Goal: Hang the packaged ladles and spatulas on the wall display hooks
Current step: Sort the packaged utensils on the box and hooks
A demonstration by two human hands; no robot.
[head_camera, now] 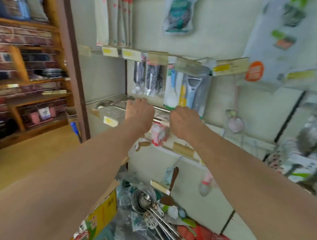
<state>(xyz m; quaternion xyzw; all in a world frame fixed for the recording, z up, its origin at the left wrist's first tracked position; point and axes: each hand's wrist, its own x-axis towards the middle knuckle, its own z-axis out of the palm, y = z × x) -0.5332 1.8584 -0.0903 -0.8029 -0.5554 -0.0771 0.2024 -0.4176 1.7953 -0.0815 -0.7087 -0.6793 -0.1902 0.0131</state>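
The left hand's fingers (136,101) are curled over the shaft of a ladle (108,104) in a clear sleeve. The right hand (185,121) is clenched round what looks like its handle end, though its fingertips face away and the frame is blurred, so the grip there is a judgement. The left hand (140,113) sits just beside the right. Between them the ladle lies roughly level against the wall (223,40), bowl out to the left, below a row of tags (157,57). From that row already hang dark packets (153,80), a paddle (171,96) and a peeler (192,88). I cannot make out the hook this ladle is meant for, nor whether its pack has caught on one; both hands grasp it, so it seems to be mid-hanging rather than hung. Lower on the wall a brown spoon (172,183) hangs by another tag. At the foot of the display a box (104,207) stands beside a pile (148,208) of sleeved steel ladles and spatulas, lying loose and crossed. Judging by that pile, most of the work is left: this ladle must be seated, then the rest lifted out one by one and hung.
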